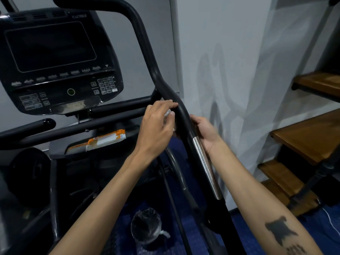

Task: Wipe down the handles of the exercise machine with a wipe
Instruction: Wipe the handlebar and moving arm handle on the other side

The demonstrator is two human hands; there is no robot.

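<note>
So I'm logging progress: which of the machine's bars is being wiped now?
The tall curved right bar with the chrome strip; both hands are on it.

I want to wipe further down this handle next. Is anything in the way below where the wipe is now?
Nothing loose blocks it. The left hand presses the wipe on the black handle. Just below, the right hand grips the handle beside the metal sensor strip, so that hand would have to shift first.

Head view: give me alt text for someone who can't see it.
Both hands work on the black right handle of an exercise machine: the left hand presses a white wipe against it, and the right hand grips it from the far side. The console sits to the left.
</note>
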